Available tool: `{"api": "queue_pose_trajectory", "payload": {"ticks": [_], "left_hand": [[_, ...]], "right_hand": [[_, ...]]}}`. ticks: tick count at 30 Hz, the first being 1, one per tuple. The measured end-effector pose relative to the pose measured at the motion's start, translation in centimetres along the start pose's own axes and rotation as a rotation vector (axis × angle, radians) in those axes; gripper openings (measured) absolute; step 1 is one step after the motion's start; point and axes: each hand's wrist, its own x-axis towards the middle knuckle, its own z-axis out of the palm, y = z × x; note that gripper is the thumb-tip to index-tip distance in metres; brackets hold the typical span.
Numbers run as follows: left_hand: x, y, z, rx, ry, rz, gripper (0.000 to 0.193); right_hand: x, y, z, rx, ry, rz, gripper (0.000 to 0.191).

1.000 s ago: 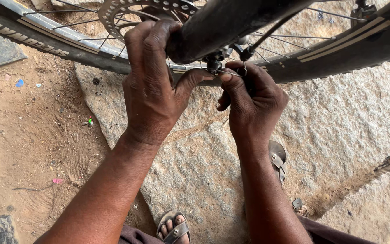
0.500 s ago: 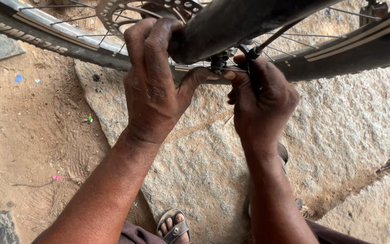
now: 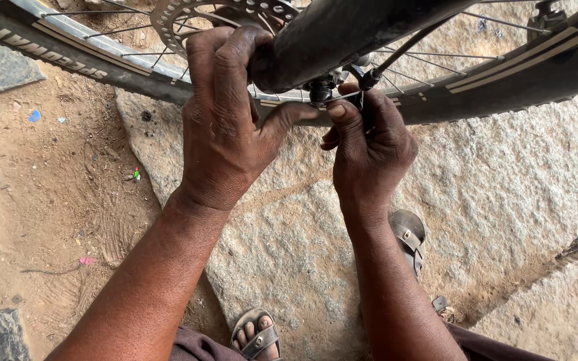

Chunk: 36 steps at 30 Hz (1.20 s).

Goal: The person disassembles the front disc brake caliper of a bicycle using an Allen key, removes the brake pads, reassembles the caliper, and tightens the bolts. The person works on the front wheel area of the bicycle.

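My left hand (image 3: 225, 113) is wrapped around the thick dark frame tube (image 3: 342, 30) of the bicycle, fingers curled over the top and thumb stretched under it toward the axle. My right hand (image 3: 369, 144) is closed on a slim dark tool (image 3: 368, 100), pinched between thumb and fingers, its tip up at the small nut and fitting (image 3: 321, 88) by the hub. The tube feels like rigid metal to judge by its look, heavy with the bike behind it and grimy, so a full wrap is the sound hold; it should not flex or slip much. The fitting is small, hard and probably greasy, the sort of part that turns only with firm, square pressure, and I judge the tool is best held low on its shaft for leverage. Counting: one wheel (image 3: 88, 57) with its black tyre, one toothed metal disc (image 3: 188, 17) behind my left knuckles, many thin spokes (image 3: 429, 57), too many to count where they are cut off. Two sandalled feet show below, one (image 3: 257, 337) between my arms, one (image 3: 409, 237) beside my right wrist, on rough stone (image 3: 503, 194) and dirt.
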Motion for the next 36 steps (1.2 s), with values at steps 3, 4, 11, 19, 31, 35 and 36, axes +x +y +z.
{"api": "queue_pose_trajectory", "payload": {"ticks": [3,4,11,19,31,35,36], "left_hand": [[-0.1,0.1,0.2,-0.009,-0.008,-0.048,0.068],[0.0,0.1,0.4,-0.017,-0.015,-0.086,0.066],[0.3,0.1,0.9,-0.037,-0.007,-0.068,0.068],[0.3,-0.5,0.4,-0.014,-0.069,-0.051,0.080],[-0.1,-0.4,1.6,-0.023,-0.001,-0.078,0.076],[0.2,-0.2,1.9,-0.015,0.020,-0.064,0.077],[0.2,-0.2,2.0,-0.016,0.023,-0.066,0.077]], "right_hand": [[0.1,-0.1,-0.1,-0.003,0.001,-0.011,0.025],[0.1,0.0,-0.1,-0.015,0.003,-0.008,0.024],[0.0,1.0,0.0,0.007,0.018,-0.032,0.025],[-0.1,1.8,0.3,0.021,0.073,-0.137,0.027],[0.2,2.7,0.5,0.191,0.056,-0.094,0.026],[0.5,2.6,0.0,0.298,0.010,-0.002,0.025],[0.6,2.6,-0.1,0.304,0.009,0.006,0.024]]}}
